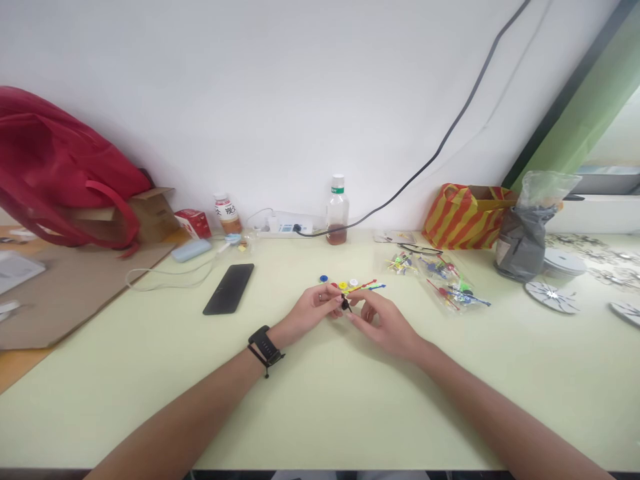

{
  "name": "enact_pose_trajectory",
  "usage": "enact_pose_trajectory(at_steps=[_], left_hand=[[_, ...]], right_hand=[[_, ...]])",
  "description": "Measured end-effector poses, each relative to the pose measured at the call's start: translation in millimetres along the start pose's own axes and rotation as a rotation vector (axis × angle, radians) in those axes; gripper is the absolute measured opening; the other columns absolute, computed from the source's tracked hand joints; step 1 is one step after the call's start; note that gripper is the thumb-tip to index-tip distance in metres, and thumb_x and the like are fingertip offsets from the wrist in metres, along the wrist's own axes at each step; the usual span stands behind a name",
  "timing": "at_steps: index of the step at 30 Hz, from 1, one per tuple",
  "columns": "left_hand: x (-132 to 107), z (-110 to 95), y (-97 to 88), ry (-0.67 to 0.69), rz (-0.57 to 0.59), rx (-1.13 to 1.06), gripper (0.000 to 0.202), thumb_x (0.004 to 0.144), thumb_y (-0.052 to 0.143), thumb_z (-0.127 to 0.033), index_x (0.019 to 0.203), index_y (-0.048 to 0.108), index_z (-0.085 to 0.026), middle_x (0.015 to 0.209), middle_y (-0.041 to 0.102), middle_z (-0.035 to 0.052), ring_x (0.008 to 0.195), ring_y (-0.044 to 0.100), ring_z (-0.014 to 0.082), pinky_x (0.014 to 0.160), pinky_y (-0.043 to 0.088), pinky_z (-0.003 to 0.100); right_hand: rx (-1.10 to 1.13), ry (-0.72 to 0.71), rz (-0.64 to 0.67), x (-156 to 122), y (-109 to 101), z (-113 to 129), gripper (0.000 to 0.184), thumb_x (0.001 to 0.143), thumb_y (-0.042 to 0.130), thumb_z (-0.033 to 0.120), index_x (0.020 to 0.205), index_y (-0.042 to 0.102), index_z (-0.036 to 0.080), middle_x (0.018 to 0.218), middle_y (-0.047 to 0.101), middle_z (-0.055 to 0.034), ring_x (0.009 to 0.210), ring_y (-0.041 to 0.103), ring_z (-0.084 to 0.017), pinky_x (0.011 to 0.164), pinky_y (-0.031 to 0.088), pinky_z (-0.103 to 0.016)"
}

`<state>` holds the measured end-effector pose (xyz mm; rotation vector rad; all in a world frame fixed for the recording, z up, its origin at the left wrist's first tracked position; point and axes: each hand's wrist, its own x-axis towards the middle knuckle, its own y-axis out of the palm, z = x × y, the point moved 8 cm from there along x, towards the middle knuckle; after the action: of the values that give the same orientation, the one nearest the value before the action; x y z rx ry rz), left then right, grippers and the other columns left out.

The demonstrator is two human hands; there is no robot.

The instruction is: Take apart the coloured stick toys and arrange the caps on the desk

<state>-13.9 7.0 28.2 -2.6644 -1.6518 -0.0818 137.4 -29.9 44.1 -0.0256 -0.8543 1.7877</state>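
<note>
My left hand (314,308), with a black watch on its wrist, and my right hand (384,320) meet over the pale green table (320,400). Both pinch one small black part (345,305) between their fingertips. Just beyond the fingers lie small coloured pieces: a blue disc (324,279), a yellow disc (343,285), a white disc (353,282) and thin coloured sticks (371,286). What the black part is, I cannot make out.
A black phone (229,288) lies to the left. Clear bags of coloured parts (450,283) lie to the right. Along the wall stand a bottle (337,211), a power strip (285,225), a red bag (55,173), a striped bag (463,215) and a grey bag (525,233).
</note>
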Motion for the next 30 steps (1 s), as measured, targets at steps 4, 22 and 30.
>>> enact_pose_trajectory(at_steps=[4,22,30], left_hand=[[-1,2,5.7,-0.01,0.062,0.055,0.032,0.088,0.076,-0.046,0.095,0.069,-0.015,0.088,0.074,0.006,0.081,0.07,0.0172,0.082,0.055,0.031],[-2,-3,-11.3,0.181,-0.119,0.497,0.019,0.094,0.064,-0.036,0.101,0.07,-0.019,0.084,0.067,0.0023,0.073,0.059,0.0148,0.067,0.047,0.028],[-5,-28,-32.2,0.379,-0.358,0.849,0.012,0.091,0.064,-0.023,0.101,0.071,-0.022,0.104,0.07,0.0061,0.094,0.059,0.0218,0.084,0.046,0.035]], right_hand=[[-0.067,0.015,-0.044,0,2,-4,0.019,0.097,0.061,0.035,0.112,0.067,0.025,0.094,0.073,-0.0022,0.057,0.056,-0.013,0.058,0.05,-0.029],[-0.439,0.268,-0.565,6,-137,-55,0.011,0.088,0.06,0.032,0.088,0.061,0.021,0.071,0.069,-0.0013,0.055,0.057,-0.015,0.061,0.044,-0.029],[-0.86,0.547,-0.222,-1,-119,-93,0.007,0.081,0.062,0.022,0.088,0.065,0.021,0.092,0.071,-0.0079,0.077,0.064,-0.023,0.062,0.037,-0.031]])
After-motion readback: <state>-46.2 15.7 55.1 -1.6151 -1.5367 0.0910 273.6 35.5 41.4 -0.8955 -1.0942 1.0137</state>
